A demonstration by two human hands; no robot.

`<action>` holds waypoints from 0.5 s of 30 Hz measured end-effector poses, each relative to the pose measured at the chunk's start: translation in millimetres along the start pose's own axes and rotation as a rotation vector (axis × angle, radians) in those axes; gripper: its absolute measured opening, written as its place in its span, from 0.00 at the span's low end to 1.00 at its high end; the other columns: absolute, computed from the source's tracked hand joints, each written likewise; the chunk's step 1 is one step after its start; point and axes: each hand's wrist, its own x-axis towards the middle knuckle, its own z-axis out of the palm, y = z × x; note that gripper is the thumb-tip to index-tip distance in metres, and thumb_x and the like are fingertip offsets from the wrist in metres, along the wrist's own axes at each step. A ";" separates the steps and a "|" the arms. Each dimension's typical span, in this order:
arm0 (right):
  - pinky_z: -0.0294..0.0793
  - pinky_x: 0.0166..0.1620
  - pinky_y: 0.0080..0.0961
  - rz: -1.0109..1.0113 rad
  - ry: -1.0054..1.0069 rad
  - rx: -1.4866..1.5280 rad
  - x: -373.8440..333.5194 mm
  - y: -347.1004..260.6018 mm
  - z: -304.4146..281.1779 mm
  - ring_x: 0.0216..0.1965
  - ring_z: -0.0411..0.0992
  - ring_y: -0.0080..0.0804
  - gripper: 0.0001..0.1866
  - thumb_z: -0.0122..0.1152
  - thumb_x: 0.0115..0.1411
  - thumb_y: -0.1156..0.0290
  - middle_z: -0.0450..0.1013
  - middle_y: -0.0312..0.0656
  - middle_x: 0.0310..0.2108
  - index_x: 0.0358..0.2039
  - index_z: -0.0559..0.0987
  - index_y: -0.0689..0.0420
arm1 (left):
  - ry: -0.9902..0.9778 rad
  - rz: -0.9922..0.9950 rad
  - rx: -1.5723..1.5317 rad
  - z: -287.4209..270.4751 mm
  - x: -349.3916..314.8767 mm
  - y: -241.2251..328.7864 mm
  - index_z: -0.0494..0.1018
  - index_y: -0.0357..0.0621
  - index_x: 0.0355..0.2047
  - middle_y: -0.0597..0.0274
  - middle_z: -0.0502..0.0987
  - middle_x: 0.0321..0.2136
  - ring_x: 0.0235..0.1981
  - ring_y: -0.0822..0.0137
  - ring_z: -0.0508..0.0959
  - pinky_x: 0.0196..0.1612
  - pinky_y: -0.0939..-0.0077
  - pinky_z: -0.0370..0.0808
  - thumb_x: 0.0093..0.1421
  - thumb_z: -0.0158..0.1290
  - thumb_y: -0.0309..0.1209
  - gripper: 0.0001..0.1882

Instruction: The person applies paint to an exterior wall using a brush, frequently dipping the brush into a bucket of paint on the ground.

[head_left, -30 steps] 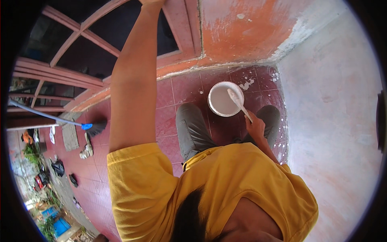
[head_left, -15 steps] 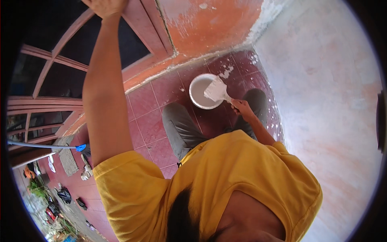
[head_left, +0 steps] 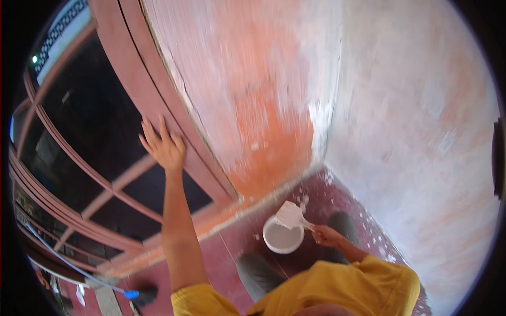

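Observation:
My left hand (head_left: 167, 149) lies with spread fingers against the pinkish wooden frame (head_left: 155, 97) of the window, the arm stretched out. My right hand (head_left: 327, 236) is closed round the handle of a wide paintbrush (head_left: 289, 215), whose bristles are coated in white paint. The brush head sits over the far rim of a round white bucket (head_left: 265, 238) on the floor between my knees. Pale whitish liquid paint (head_left: 283, 235) shows inside the bucket. Ahead, the orange wall (head_left: 263, 131) carries streaky white paint, thinner towards its lower middle.
A mostly whitened wall (head_left: 411, 131) rises on my right and meets the orange one in a corner. The dark red tiled floor (head_left: 221, 253) has white splatters near that corner. At the lower left, a long pole (head_left: 79, 268) with a blue end (head_left: 131, 294) leans beside the glass panes.
My view has tilted up, showing more of the wall and window. The brush stays in my right hand by the bucket's far side; my left hand remains on the frame.

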 end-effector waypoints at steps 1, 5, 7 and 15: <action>0.55 0.16 0.12 0.013 -0.057 0.040 -8.4 -23.0 34.7 0.15 0.55 0.13 0.12 0.46 0.65 0.58 0.58 0.25 0.15 0.30 0.71 0.51 | -0.008 -0.001 0.020 -4.1 -1.4 -4.0 0.63 0.47 0.57 0.43 0.55 0.61 0.62 0.49 0.55 0.62 0.49 0.48 0.51 0.43 0.33 0.30; 0.52 0.15 0.11 -0.135 -0.094 0.051 -6.2 -121.4 84.3 0.14 0.54 0.12 0.14 0.43 0.65 0.55 0.57 0.25 0.15 0.35 0.70 0.52 | -0.017 -0.011 0.007 -0.9 4.9 4.5 0.62 0.44 0.57 0.45 0.52 0.62 0.63 0.50 0.52 0.62 0.48 0.46 0.53 0.41 0.32 0.28; 0.51 0.14 0.11 -0.338 0.017 -0.041 -15.4 -189.8 143.4 0.14 0.54 0.12 0.14 0.44 0.65 0.56 0.59 0.26 0.16 0.36 0.69 0.53 | -0.013 -0.013 0.008 2.2 3.7 3.2 0.62 0.45 0.57 0.46 0.52 0.62 0.64 0.51 0.52 0.62 0.48 0.45 0.53 0.40 0.32 0.28; 0.53 0.20 0.11 -1.292 0.072 -0.725 -81.8 -399.0 337.7 0.19 0.54 0.13 0.21 0.50 0.62 0.60 0.66 0.32 0.25 0.53 0.72 0.55 | -0.047 -0.042 0.041 3.5 4.1 -6.6 0.64 0.48 0.56 0.47 0.52 0.62 0.64 0.52 0.52 0.63 0.48 0.45 0.51 0.42 0.34 0.29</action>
